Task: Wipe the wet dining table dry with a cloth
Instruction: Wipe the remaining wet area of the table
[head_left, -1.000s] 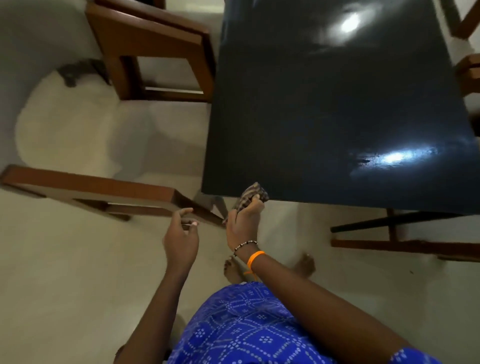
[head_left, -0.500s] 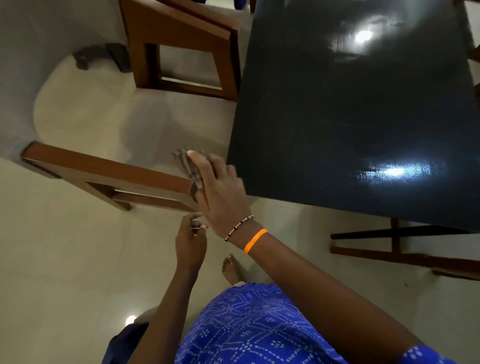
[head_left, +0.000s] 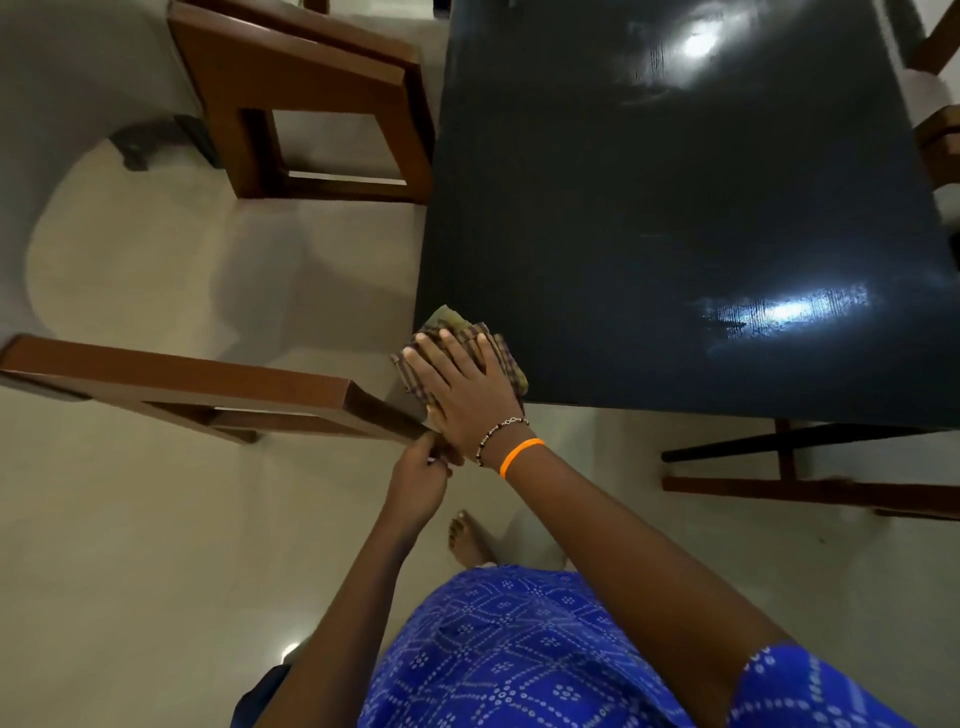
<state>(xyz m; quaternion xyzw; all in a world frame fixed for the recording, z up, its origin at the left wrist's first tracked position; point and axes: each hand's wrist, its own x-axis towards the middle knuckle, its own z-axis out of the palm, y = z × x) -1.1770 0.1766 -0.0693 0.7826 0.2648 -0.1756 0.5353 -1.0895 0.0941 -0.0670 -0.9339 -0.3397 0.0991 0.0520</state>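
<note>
1. Your right hand (head_left: 462, 387) lay flat on the cloth (head_left: 457, 338), fingers straight and spread, palm down. It pressed the cloth and did not curl round it.
2. The cloth was a folded checked pad, brown and olive. It sat on the near-left corner of the table (head_left: 675, 208), with its left edge hanging just past the table's side.
3. Your left hand (head_left: 418, 480) was below and left of the right one, fingers curled inward with the tips close together. Something small seemed pinched there, but I could not tell what, or whether it held anything at all.
4. The left hand was just beside the corner of the near chair (head_left: 182, 379) and near your right wrist.
5. The tabletop was dark and glossy. Two light glares showed on it, one far, one near-right, with streaks around both.
6. A second chair (head_left: 311, 88) stood at the table's left side, further back.
7. The right wrist carried a bead bracelet (head_left: 501, 428) and an orange band (head_left: 521, 454).
8. One bare foot (head_left: 467, 540) stood on the pale floor (head_left: 130, 571) under your arms.
</note>
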